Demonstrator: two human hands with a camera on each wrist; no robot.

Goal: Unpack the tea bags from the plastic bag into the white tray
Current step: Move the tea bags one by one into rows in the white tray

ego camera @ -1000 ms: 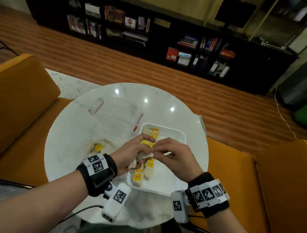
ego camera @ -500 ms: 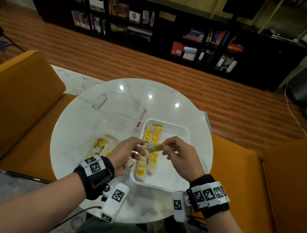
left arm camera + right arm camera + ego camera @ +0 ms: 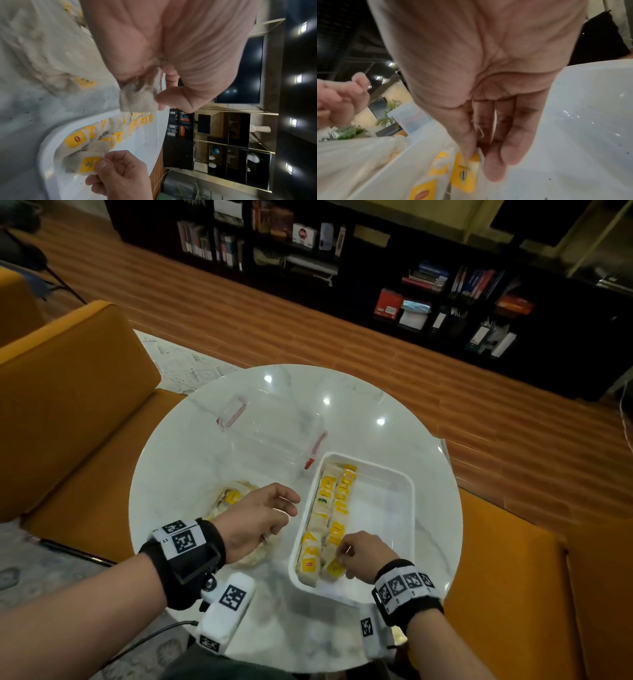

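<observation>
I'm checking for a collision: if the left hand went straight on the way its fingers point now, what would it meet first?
Probably the near long rim of the white tray. The left hand, gripping a tea bag, points across at it with only bare tabletop between. How high it hovers is unclear; it might pass over onto the rows of tea bags.

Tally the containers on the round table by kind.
White tray: 1
Clear plastic container with red latches: 1
Plastic bag: 1
Total: 3
The tea bags are too bunched to count.
</observation>
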